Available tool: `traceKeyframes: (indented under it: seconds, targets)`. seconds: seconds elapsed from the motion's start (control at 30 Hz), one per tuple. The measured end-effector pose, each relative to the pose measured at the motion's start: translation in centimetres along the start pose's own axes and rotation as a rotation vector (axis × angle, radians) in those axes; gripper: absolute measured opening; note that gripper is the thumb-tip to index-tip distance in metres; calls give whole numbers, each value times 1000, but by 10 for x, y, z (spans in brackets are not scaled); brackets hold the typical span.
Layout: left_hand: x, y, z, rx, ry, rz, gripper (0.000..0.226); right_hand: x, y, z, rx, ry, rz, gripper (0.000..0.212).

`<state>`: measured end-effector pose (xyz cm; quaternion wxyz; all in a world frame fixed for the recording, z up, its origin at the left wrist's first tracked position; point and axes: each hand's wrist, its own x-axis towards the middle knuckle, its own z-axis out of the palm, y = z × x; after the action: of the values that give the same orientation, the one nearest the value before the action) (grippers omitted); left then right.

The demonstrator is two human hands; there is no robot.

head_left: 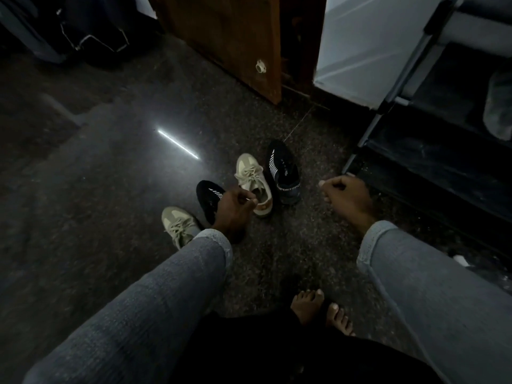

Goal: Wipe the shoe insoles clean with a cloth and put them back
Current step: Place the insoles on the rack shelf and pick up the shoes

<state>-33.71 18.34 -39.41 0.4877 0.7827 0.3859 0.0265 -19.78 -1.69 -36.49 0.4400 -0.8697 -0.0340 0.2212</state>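
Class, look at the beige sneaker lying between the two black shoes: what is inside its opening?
The beige sneaker shows a pale lining at its heel opening. The left hand reaches over the opening and covers part of it, so whether an insole sits inside cannot be told in this dim view.

White lettering on black shoe, unreadable.

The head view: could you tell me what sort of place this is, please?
Probably a home room near a doorway: a wooden door, a dark shelf rack, and shoes on the speckled stone floor.
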Motion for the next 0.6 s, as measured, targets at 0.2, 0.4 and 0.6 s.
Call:
traceKeyframes:
  seconds: [0.2,0.4,0.6]
  targets:
    - [12,-10,16,73,-32,-56,6,16,7,10,-66,-52,-21,17]
    - [33,-50,39,236,-75,-30,13,41,32,41,-233,-171,-96,16]
    - [52,-87,60,287,-99,-36,17,74,55,94,-505,-333,-151,17]
